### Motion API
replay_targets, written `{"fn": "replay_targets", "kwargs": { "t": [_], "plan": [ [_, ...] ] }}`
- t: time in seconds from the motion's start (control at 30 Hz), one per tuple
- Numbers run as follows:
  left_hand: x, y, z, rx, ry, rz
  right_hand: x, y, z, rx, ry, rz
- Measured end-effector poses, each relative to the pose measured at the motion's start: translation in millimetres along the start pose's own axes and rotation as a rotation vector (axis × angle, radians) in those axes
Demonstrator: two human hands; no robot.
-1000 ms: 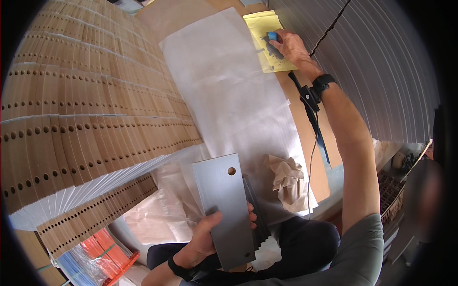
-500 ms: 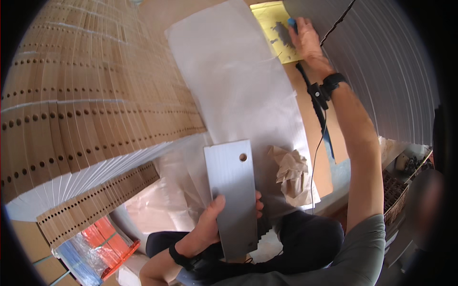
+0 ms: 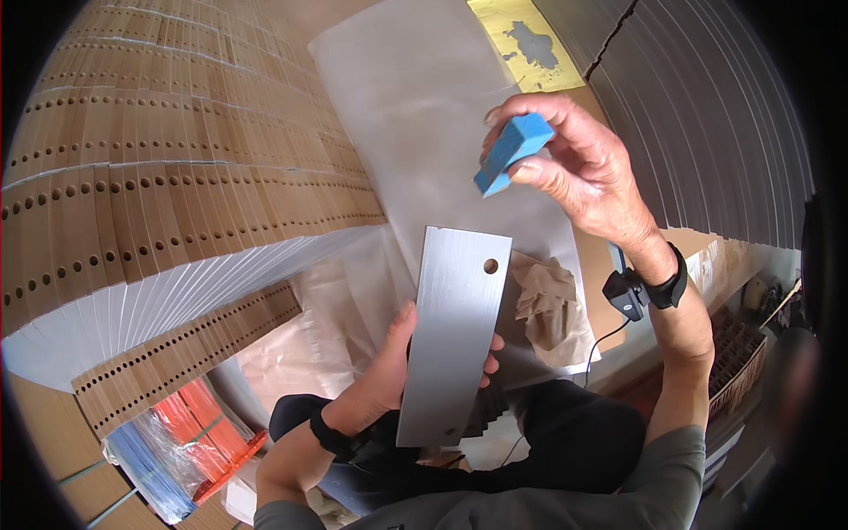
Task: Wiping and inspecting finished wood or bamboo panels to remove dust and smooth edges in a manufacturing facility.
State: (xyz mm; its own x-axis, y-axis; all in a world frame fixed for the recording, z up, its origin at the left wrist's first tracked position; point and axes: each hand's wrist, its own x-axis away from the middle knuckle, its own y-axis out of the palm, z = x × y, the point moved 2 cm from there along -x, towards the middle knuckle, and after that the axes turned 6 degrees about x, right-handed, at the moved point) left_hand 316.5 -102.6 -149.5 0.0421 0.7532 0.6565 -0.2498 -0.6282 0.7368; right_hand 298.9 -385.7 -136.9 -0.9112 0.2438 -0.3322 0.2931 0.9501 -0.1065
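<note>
A flat grey rectangular board [image 3: 455, 344] with a round hole near its upper right corner is tilted up over my lap. My left hand [image 3: 393, 358] grips it, thumb along the left edge and fingertips showing at the right edge. Above and to the right of the board, my right hand [image 3: 583, 172] pinches a small blue sponge block [image 3: 521, 146] between thumb and fingers. Sponge and board are apart. At the top, a yellow sheet [image 3: 552, 75] carries a patch of grey paint-like stuff [image 3: 533, 44].
Rows of wooden boards with holes [image 3: 177, 194] stand packed on the left. Grey panels [image 3: 698, 106] line the right. Crumpled brown paper [image 3: 546, 300] lies beside the board on a pale sheet [image 3: 415, 106]. Orange and blue wrapped bundles [image 3: 190, 424] sit lower left.
My right hand has lifted off the yellow sheet and come nearer with the blue sponge. My left hand has shifted the board slightly up and right, tilting its top rightward.
</note>
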Motion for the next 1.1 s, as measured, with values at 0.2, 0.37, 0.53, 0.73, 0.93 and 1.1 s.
{"fn": "replay_targets", "kwargs": {
  "t": [0.2, 0.37, 0.53, 0.73, 0.93, 1.1],
  "plan": [
    [0.3, 3.0, 0.8, 0.028, -0.064, -0.09, 9.3, 5.0, 0.0, 0.219, -0.141, -0.13],
    [1.2, 6.1, 2.8, -0.072, -0.058, -0.077, 10.6, 12.6, 7.0, 0.206, -0.164, -0.126],
    [0.2, 5.0, -0.3, -0.028, -0.065, -0.128, 12.1, 15.3, 6.9, 0.175, -0.149, -0.136],
    [-0.2, 13.5, -0.8, -0.102, -0.086, 0.002, 14.6, 18.2, 6.3, 0.179, -0.159, -0.135],
    [-1.0, 14.8, -0.5, -0.118, -0.077, -0.001, 15.8, 20.1, 11.0, 0.175, -0.155, -0.164],
    [-2.9, 12.5, -1.7, -0.11, -0.074, -0.011, 16.4, 16.0, 14.3, 0.2, -0.198, -0.094]
  ]
}}
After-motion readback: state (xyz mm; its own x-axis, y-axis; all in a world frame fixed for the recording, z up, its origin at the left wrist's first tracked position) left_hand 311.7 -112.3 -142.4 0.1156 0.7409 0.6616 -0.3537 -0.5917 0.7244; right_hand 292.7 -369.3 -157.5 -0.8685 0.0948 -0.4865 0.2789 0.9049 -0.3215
